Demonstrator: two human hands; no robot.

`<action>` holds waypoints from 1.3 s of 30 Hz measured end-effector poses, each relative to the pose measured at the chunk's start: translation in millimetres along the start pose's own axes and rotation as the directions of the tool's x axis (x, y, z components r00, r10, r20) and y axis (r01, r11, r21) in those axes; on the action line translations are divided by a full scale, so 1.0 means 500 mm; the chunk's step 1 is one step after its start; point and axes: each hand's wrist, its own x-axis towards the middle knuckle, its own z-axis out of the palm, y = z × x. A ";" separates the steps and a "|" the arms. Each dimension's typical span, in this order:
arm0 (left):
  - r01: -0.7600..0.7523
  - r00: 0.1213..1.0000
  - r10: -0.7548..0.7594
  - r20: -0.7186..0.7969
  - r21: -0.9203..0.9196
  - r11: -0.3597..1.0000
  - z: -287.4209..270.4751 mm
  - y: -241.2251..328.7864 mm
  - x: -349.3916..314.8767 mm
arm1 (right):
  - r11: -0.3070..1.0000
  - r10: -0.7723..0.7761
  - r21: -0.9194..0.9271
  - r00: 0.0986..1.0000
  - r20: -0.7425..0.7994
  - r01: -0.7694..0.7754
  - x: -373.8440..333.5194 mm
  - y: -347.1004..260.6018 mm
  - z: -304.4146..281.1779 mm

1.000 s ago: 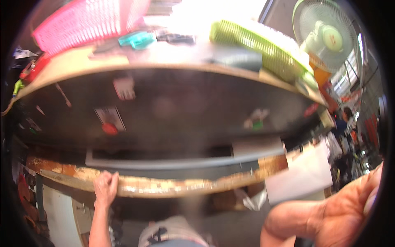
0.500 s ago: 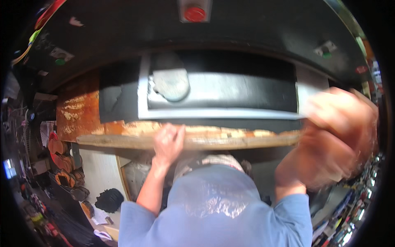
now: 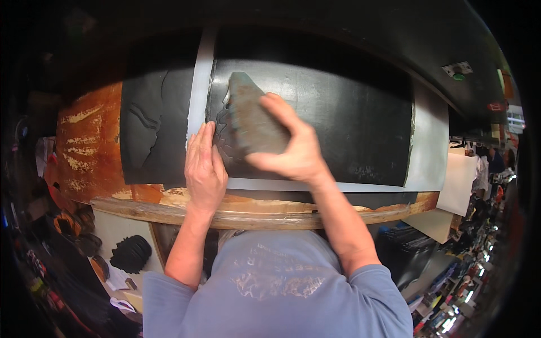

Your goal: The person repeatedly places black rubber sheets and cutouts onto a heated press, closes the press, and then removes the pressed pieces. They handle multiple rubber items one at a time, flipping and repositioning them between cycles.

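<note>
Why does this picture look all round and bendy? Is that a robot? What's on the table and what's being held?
There's no robot here, just a person with two bare hands. The camera sits on the person's head, looking down, so you see their blue shirt below. Its wide, curved lens bends straight edges, like the wooden bench's front edge.

On the bench is a pale board with a big black sheet over it. The right hand grips a brownish-grey slab with a bumpy side. The left hand has its fingers out straight by the sheet's left edge and holds nothing.
</note>
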 end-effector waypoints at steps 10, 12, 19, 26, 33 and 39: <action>-0.022 1.000 0.022 -0.001 0.008 1.000 -0.003 0.024 0.004 | 0.789 -0.231 -0.602 0.967 -0.110 0.120 -0.102 0.064 -0.065; -0.071 0.997 0.070 -0.013 -0.052 0.996 -0.017 0.040 -0.012 | 0.809 -0.248 -0.574 0.959 -0.136 0.128 -0.101 0.073 -0.060; -0.089 0.974 0.149 0.173 -0.315 0.945 -0.026 0.154 -0.146 | 0.912 -0.300 -0.345 0.936 -0.186 0.224 -0.096 0.050 -0.111; -0.218 0.975 0.222 0.016 -0.133 0.967 0.026 0.077 -0.175 | 0.858 -0.513 -0.487 0.314 -0.799 0.162 -0.142 0.001 -0.442; -0.280 0.960 0.280 -0.015 -0.028 0.960 0.023 0.103 -0.163 | 0.851 -0.456 -0.526 0.514 -0.727 0.011 -0.242 0.007 -0.537; -0.224 0.968 0.232 -0.093 0.091 0.970 0.025 0.111 -0.166 | 0.659 -0.499 -0.752 0.742 -0.447 -0.011 -0.410 0.167 -0.324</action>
